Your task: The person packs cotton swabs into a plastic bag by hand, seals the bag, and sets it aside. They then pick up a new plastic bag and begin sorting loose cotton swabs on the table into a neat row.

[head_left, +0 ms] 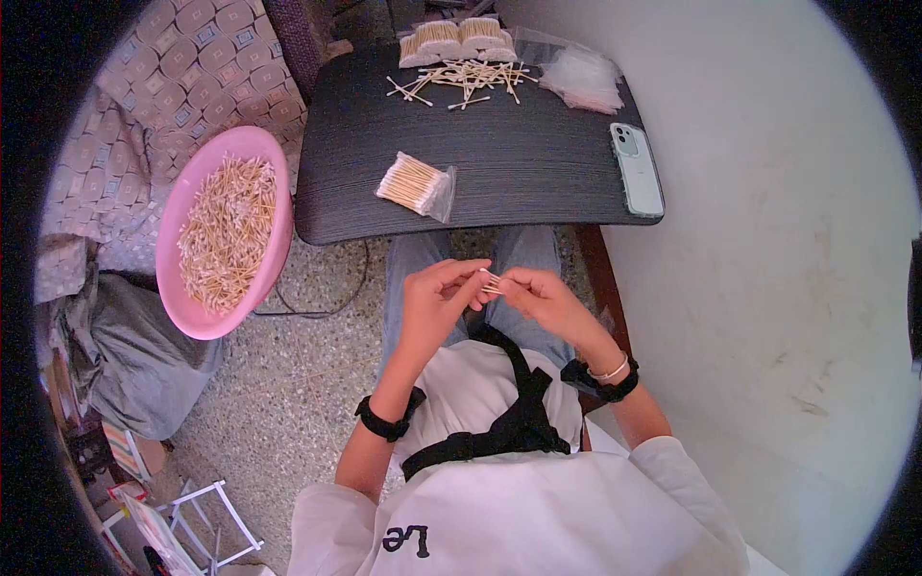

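Observation:
Between my two hands, above my lap, is a small bunch of cotton swabs. My left hand pinches the bunch at one end, fingers closed. From the other side, my right hand has its thumb and fingers closed on the same swabs. Just beyond the hands, a clear plastic bag of cotton swabs lies on the dark table. Loose cotton swabs are scattered farther back on it. Behind those, several packed bundles of swabs are stacked.
At the left stands a pink basin heaped with loose cotton swabs. Clear empty bags lie at the table's back right, with a phone on its right edge. A white wall borders the right side.

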Action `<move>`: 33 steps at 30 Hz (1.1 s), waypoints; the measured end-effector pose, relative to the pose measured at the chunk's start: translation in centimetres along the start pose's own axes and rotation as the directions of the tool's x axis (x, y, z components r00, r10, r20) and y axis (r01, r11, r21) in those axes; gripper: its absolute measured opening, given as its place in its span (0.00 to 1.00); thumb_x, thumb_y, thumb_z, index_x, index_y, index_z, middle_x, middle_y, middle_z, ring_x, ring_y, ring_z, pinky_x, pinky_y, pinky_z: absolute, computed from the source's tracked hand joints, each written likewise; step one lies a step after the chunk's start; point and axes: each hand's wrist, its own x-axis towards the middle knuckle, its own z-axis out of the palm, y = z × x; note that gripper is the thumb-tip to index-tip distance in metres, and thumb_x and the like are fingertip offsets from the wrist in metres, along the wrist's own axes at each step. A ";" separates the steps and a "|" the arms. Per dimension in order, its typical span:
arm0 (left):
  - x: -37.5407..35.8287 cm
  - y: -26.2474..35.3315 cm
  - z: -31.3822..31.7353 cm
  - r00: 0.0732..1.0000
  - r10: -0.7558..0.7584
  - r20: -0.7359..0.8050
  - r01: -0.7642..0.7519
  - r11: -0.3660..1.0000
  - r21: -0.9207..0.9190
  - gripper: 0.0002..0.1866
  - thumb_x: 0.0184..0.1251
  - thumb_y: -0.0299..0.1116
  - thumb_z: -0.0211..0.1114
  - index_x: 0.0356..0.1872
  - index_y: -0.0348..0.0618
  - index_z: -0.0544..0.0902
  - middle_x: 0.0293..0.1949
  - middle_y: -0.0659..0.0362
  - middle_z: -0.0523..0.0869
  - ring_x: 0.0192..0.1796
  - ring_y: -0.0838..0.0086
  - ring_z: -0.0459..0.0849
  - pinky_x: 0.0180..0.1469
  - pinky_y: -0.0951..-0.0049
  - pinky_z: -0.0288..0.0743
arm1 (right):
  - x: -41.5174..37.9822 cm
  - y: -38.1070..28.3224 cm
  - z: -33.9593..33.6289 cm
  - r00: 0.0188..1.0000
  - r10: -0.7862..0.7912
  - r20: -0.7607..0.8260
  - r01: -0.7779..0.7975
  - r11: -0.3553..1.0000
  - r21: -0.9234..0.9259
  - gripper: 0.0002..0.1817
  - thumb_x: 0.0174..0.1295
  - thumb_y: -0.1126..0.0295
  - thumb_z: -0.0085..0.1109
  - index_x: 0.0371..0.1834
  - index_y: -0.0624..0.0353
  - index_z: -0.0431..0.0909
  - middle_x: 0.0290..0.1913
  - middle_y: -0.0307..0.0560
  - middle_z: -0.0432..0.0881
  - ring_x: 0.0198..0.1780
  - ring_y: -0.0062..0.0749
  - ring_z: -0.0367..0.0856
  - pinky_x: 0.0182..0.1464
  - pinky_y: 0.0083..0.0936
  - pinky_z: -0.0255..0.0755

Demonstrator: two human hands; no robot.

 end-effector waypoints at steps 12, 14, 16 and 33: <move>-0.5 0.2 -0.6 0.984 0.066 0.167 -0.056 0.997 -0.061 0.13 0.62 0.24 0.68 0.48 0.35 0.84 0.40 0.55 0.86 0.33 0.76 0.87 0.34 0.78 0.81 | -0.3 0.0 -0.4 0.957 0.212 0.198 -0.268 0.907 0.326 0.17 0.73 0.55 0.49 0.36 0.57 0.78 0.22 0.24 0.59 0.23 0.11 0.53 0.24 0.13 0.49; -0.6 0.5 -0.9 0.982 0.041 0.182 -0.033 0.998 -0.049 0.12 0.63 0.24 0.67 0.47 0.34 0.84 0.39 0.55 0.87 0.32 0.76 0.86 0.33 0.78 0.82 | -0.3 -0.1 -0.3 0.952 0.226 0.208 -0.283 0.907 0.311 0.18 0.73 0.54 0.48 0.38 0.57 0.78 0.21 0.24 0.59 0.21 0.12 0.53 0.23 0.14 0.49; -0.7 0.3 -1.1 0.983 -0.001 0.183 0.017 0.996 -0.086 0.11 0.64 0.25 0.66 0.46 0.33 0.84 0.37 0.54 0.87 0.31 0.75 0.86 0.33 0.77 0.82 | -0.2 -0.5 -0.1 0.940 0.237 0.247 -0.311 0.893 0.326 0.18 0.74 0.54 0.48 0.38 0.56 0.78 0.21 0.24 0.59 0.22 0.11 0.54 0.24 0.13 0.49; 5.4 -0.1 -1.5 0.799 0.565 -0.206 -0.266 0.640 0.721 0.18 0.54 0.34 0.73 0.45 0.38 0.82 0.38 0.52 0.80 0.41 0.59 0.82 0.43 0.64 0.76 | 0.9 0.0 0.1 0.935 -0.181 -0.304 0.011 0.873 -0.488 0.12 0.71 0.66 0.46 0.32 0.60 0.73 0.27 0.55 0.78 0.30 0.53 0.79 0.31 0.39 0.68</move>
